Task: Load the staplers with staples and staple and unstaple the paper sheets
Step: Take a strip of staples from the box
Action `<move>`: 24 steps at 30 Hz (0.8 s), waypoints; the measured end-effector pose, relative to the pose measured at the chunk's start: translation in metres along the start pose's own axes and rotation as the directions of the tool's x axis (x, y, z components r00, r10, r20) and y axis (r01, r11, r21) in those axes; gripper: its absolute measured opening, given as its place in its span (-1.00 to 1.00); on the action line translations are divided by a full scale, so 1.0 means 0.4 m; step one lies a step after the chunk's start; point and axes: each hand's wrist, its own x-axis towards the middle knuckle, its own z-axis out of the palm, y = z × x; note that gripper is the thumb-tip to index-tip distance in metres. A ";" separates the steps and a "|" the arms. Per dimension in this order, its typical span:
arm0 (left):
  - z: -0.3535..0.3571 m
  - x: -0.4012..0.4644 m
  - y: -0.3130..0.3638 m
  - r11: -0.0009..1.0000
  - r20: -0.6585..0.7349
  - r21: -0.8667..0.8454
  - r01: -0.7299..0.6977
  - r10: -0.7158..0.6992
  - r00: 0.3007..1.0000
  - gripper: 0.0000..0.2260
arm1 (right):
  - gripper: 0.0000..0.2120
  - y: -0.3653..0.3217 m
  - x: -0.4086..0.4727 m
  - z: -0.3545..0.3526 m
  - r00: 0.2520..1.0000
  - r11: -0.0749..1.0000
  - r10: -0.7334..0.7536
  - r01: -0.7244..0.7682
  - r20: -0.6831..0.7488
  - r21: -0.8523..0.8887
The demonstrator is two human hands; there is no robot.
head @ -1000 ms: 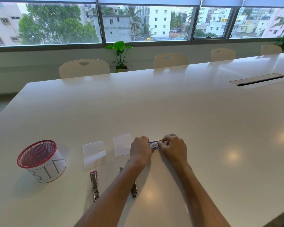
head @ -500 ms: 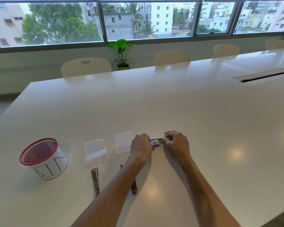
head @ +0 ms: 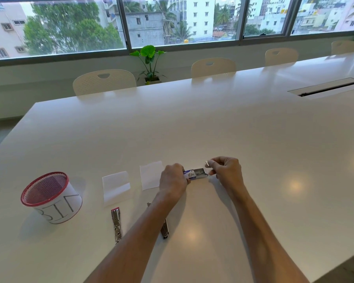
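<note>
My left hand [head: 173, 179] grips a small blue-and-white staple box [head: 194, 173] resting on the white table [head: 213, 123]; its inner tray is slid out to the right. My right hand [head: 226, 170], just right of the box, pinches a short strip of staples [head: 207, 163] between thumb and forefinger. Two small sheets of paper lie left of my left hand: one [head: 116, 186] further left, one [head: 151, 176] partly under my hand. Nearer me lie two staplers: an open silver one with a red end [head: 116, 225], and a second stapler [head: 164, 229] mostly hidden by my left forearm.
A red-rimmed mesh cup labelled BIN [head: 51, 198] stands at the near left. Cream chairs [head: 104, 81] line the far table edge, with a potted plant [head: 150, 62] behind. A cable slot [head: 325, 89] is set into the table at far right.
The box's tray has slid out further to the right. My right hand has drawn away from the box, lifting a strip of staples. My left hand stays on the box.
</note>
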 end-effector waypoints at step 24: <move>-0.018 -0.004 -0.013 0.998 0.024 -0.049 -0.032 0.033 0.999 -0.76 | -0.91 -0.017 -0.028 0.030 0.863 0.630 -0.392 0.505 0.319 -0.590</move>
